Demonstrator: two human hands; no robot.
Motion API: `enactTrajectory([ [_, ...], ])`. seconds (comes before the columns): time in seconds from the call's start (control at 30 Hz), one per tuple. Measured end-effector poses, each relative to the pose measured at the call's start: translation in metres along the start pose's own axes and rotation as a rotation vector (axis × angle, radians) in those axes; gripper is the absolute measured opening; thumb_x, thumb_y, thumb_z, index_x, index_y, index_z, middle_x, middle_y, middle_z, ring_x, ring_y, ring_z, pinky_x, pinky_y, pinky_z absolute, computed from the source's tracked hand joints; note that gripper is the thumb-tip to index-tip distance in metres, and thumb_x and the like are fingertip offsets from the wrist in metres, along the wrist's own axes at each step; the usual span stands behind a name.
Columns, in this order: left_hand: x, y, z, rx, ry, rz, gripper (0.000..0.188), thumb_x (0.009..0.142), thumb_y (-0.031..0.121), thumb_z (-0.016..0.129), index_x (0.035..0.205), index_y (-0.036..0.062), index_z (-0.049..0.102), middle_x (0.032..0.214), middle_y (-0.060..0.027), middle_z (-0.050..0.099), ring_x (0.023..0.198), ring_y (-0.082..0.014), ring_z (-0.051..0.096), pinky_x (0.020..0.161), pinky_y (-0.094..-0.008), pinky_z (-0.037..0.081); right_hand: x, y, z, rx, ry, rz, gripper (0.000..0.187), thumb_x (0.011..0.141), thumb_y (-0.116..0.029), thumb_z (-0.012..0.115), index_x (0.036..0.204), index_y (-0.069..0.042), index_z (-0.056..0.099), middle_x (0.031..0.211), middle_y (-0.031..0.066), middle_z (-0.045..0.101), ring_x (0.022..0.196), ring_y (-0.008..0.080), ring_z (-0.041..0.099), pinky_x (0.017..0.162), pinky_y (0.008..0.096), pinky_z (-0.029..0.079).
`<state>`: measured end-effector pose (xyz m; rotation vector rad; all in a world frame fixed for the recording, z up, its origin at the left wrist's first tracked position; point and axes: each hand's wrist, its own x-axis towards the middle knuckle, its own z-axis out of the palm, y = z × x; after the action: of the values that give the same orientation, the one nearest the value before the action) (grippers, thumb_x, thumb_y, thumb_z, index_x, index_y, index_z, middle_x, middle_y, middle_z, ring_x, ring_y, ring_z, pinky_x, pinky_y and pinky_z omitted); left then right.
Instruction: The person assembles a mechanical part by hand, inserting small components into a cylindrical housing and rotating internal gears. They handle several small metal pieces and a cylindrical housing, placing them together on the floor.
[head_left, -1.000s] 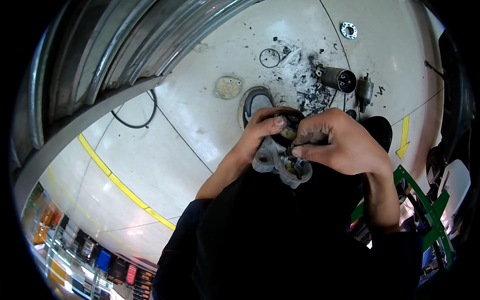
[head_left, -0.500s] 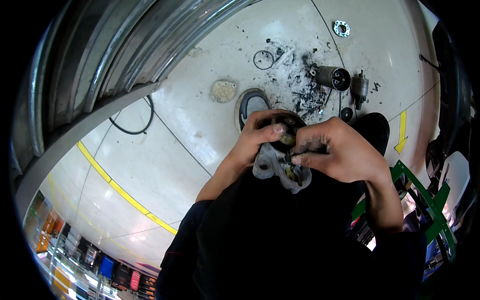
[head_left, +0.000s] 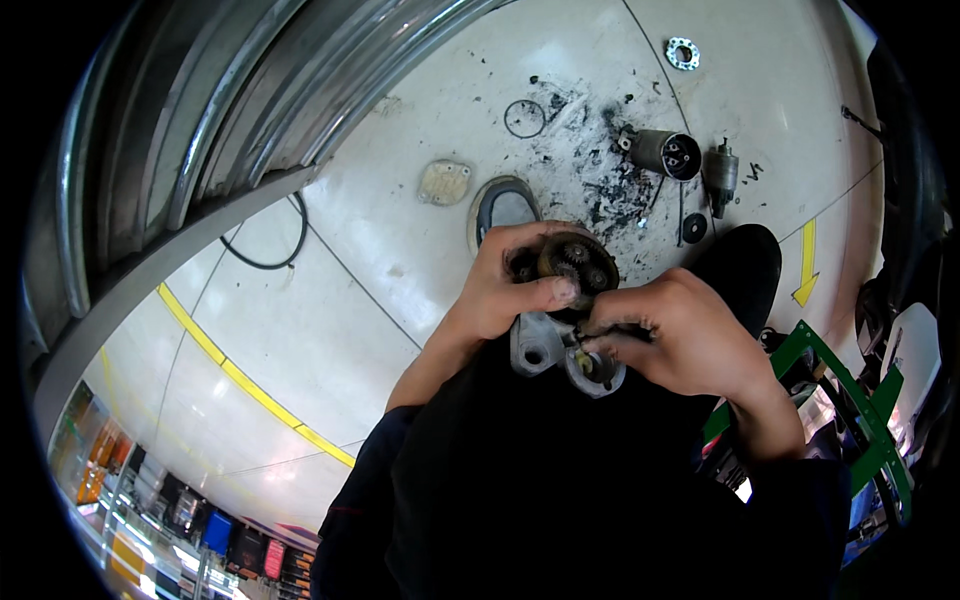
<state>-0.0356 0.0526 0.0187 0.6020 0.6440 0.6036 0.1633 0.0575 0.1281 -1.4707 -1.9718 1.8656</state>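
Observation:
My left hand (head_left: 500, 285) is closed around a grey metal gear housing (head_left: 537, 343), held just above my lap. Its dark round end shows several small gears (head_left: 576, 262) inside, and my left thumb presses on the rim below them. Toward me, the pale casting has two round openings, one with yellowish grease in it. My right hand (head_left: 695, 335) is closed too, thumb and forefinger pinched at the casting beside the greasy opening. What lies between those fingertips is hidden. Dark grime covers the fingers.
On the floor ahead lie a motor casing (head_left: 665, 155), an armature (head_left: 720, 178), a black washer (head_left: 694, 228), a thin ring (head_left: 525, 119), a flat plate (head_left: 444, 183) and a metal ring (head_left: 682, 54) amid black dust. A green frame (head_left: 840, 410) stands right; a ribbed metal shutter (head_left: 200, 110) rises left.
The housing has tilted, so its gears now show more fully. My left thumb has moved down to the rim, and my right hand has shifted slightly toward me.

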Motion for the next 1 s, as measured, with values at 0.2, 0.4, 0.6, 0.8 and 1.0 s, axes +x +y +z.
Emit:
enactTrajectory([
  [0.2, -0.001, -0.006, -0.002, -0.356, 0.289, 0.079, 0.075, 0.081, 0.053, 0.061, 0.119, -0.0108, 0.054, 0.105, -0.0226, 0.066, 0.092, -0.0285, 0.067, 0.084, -0.0370, 0.054, 0.012, 0.005, 0.007, 0.363, 0.299, -0.195, 0.038, 0.079, -0.017, 0.074, 0.113, -0.005, 0.065, 0.079, 0.0105, 0.067, 0.067, 0.0206, 0.065, 0.061, 0.0299, 0.048],
  [0.4, -0.003, 0.015, -0.005, -0.384, 0.297, 0.222, 0.070, 0.089, 0.052, 0.054, 0.123, -0.0098, 0.051, 0.108, -0.0261, 0.064, 0.096, -0.0329, 0.066, 0.082, -0.0412, 0.056, 0.010, 0.007, 0.020, 0.418, 0.343, -0.119, 0.090, 0.061, -0.037, 0.088, 0.135, -0.002, 0.049, 0.115, 0.0124, 0.054, 0.100, 0.0202, 0.057, 0.086, 0.0298, 0.047],
  [0.6, 0.011, 0.018, 0.006, -0.538, 0.155, 0.459, 0.069, 0.091, 0.062, 0.044, 0.119, -0.0012, 0.054, 0.121, -0.0275, 0.055, 0.104, -0.0307, 0.062, 0.086, -0.0394, 0.053, 0.017, 0.017, 0.043, 0.209, 0.473, -0.126, 0.125, 0.050, -0.041, 0.092, 0.147, -0.002, 0.023, 0.143, 0.0260, 0.029, 0.135, 0.0410, 0.032, 0.110, 0.0473, 0.031],
  [0.8, 0.012, 0.013, -0.004, -0.086, 0.121, 0.562, 0.074, 0.090, 0.068, 0.042, 0.106, -0.0022, 0.059, 0.119, -0.0244, 0.053, 0.108, -0.0294, 0.057, 0.093, -0.0394, 0.046, 0.014, 0.023, 0.045, 0.272, 0.345, -0.211, 0.142, 0.047, -0.033, 0.095, 0.151, -0.005, 0.002, 0.155, 0.0242, 0.007, 0.143, 0.0394, 0.018, 0.113, 0.0498, 0.027],
  [1.0, 0.001, 0.006, 0.000, -0.076, 0.273, 0.518, 0.063, 0.087, 0.059, 0.055, 0.100, -0.0020, 0.061, 0.121, -0.0237, 0.051, 0.112, -0.0296, 0.054, 0.093, -0.0386, 0.045, 0.013, 0.027, 0.034, 0.278, 0.187, -0.314, 0.153, 0.041, -0.036, 0.097, 0.151, -0.006, -0.004, 0.157, 0.0241, 0.002, 0.146, 0.0355, 0.011, 0.116, 0.0485, 0.019],
])
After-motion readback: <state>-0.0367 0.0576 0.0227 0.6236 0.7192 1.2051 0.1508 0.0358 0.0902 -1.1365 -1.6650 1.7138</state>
